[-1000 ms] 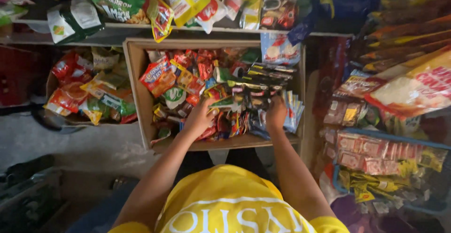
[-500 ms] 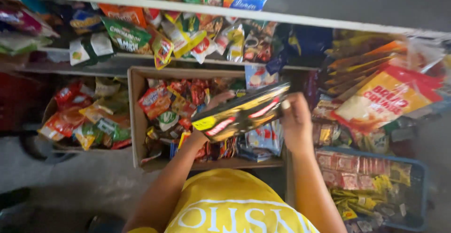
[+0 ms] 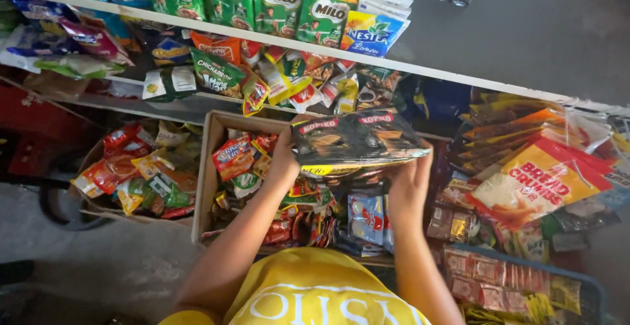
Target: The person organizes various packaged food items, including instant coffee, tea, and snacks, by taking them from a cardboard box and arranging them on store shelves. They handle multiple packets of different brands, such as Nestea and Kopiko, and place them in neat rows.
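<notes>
Gripping dark sachet stack (image 3: 354, 142), hands (image 3: 408, 182) raised

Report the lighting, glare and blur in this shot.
Head view: dim, uneven light; soft glare on the stack of dark glossy sachet packs held between the left hand and right hand; frame edges slightly soft, shelves bowed by the wide lens.

A white shelf edge (image 3: 420, 69) runs across above a dark grey wall (image 3: 525, 30). The floor (image 3: 98, 259) below is bare grey concrete, dimly lit
</notes>
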